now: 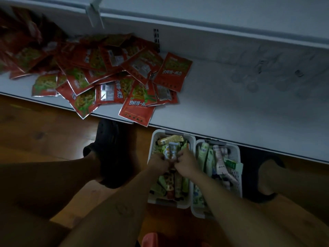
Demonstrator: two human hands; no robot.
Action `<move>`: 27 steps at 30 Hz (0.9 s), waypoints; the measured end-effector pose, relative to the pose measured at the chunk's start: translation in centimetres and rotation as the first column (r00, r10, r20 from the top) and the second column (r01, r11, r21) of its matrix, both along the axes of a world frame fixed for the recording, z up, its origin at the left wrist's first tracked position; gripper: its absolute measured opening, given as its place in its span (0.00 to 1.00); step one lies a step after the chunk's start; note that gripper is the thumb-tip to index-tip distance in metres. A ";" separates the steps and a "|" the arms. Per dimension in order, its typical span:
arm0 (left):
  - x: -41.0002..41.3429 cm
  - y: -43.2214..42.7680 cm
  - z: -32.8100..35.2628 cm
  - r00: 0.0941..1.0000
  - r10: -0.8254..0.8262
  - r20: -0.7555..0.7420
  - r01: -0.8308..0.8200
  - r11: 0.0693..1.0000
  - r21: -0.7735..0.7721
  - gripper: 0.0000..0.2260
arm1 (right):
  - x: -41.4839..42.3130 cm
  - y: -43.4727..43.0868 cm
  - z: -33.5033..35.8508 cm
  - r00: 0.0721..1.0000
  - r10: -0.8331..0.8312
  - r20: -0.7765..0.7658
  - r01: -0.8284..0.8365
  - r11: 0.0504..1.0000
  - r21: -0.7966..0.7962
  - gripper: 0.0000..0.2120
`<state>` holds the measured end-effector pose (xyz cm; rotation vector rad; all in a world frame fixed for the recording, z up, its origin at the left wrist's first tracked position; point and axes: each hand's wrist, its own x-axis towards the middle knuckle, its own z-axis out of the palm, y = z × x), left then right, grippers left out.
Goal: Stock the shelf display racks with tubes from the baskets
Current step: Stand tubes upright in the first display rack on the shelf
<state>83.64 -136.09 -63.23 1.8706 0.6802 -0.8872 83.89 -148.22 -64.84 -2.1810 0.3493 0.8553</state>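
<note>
Two white baskets stand side by side on the wooden floor below the shelf. The left basket [152, 145] holds several tubes in green, orange and brown. The right basket [237, 177] holds several pale green and white tubes [210, 161]. Both my hands are over the left basket. My left hand [158, 164] and my right hand [187, 164] meet, fingers curled around a bunch of tubes [170, 150] that sticks up between them. Clear display racks [263, 72] sit faintly visible on the white shelf at the right.
A heap of red snack packets [114, 75] covers the left half of the white shelf [231, 111]. An upper shelf edge [195, 25] overhangs. My feet in dark shoes [110, 154] flank the baskets. A red object [151, 239] lies at the bottom edge.
</note>
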 end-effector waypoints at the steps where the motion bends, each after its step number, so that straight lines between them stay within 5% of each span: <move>1: 0.1 0.1 0.2 1.000 0.000 0.008 0.000 1.000 -0.016 0.11 | 0.2 -0.2 0.2 0.999 -0.034 -0.026 0.035 0.999 0.041 0.13; 5: 0.7 0.1 1.9 0.992 -0.018 0.122 0.025 0.998 -0.057 0.04 | 1.3 -0.9 1.7 0.995 -0.020 -0.098 0.037 0.985 0.171 0.11; 10: 2.1 0.3 5.9 0.948 0.063 0.312 -0.016 0.988 -0.151 0.03 | 2.6 -0.6 5.4 0.986 -0.161 0.052 0.139 0.944 0.298 0.08; 13: 3.3 1.3 9.9 0.901 0.062 0.430 0.011 0.986 -0.165 0.14 | 3.7 -0.4 9.2 0.957 -0.225 0.185 0.135 0.906 0.401 0.05; 25: 8.9 4.9 29.3 0.545 -0.263 0.796 0.343 0.936 0.075 0.10 | 6.8 0.0 26.1 0.762 -0.358 0.539 -0.041 0.804 0.593 0.07; 27: 9.8 4.8 31.7 0.492 -0.234 0.838 0.344 0.937 0.059 0.18 | 7.6 -0.3 28.5 0.717 -0.349 0.603 -0.072 0.824 0.562 0.09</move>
